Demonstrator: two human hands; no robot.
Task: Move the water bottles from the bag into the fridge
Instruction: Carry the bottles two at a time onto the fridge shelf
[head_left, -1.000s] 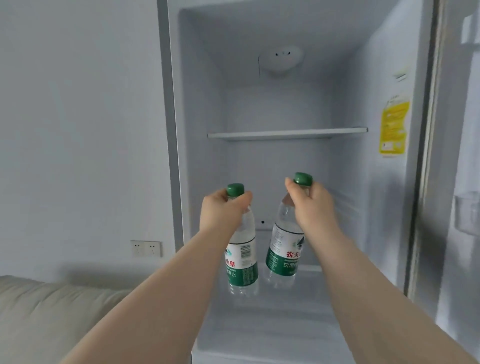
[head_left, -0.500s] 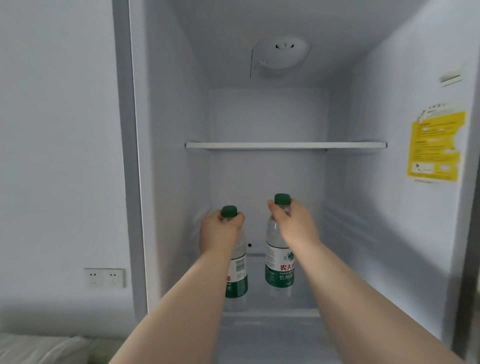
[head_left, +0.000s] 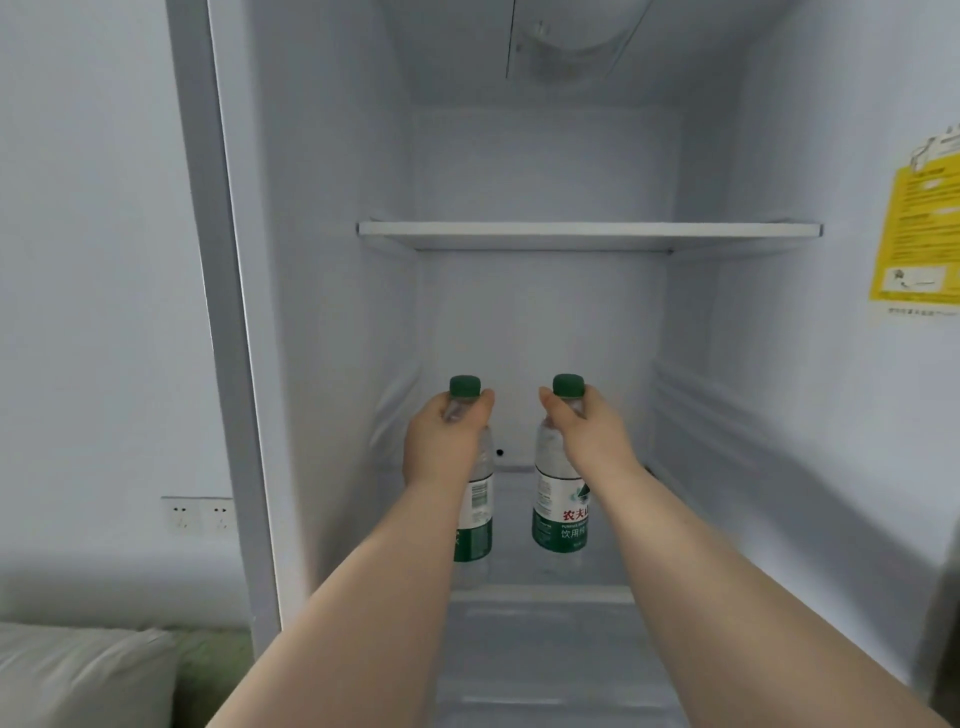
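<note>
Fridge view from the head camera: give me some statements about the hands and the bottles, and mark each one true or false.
1. The left hand grips the left bottle and the right hand grips the right bottle, both near the neck. True.
2. The bottle caps are red. False: they are green.
3. Both bottles are above the white shelf. False: they are below it.
4. A yellow sticker is on the right inner wall of the fridge. True.

The left bottle (head_left: 475, 509) and right bottle (head_left: 558, 499) are clear glossy plastic with smooth label wraps and green plastic caps (head_left: 464, 386). The fridge (head_left: 337, 312) lining is smooth, faintly shiny white plastic; the yellow sticker (head_left: 917, 234) at right looks papery; the lower-left cushion (head_left: 78, 670) is matt cloth.
</note>
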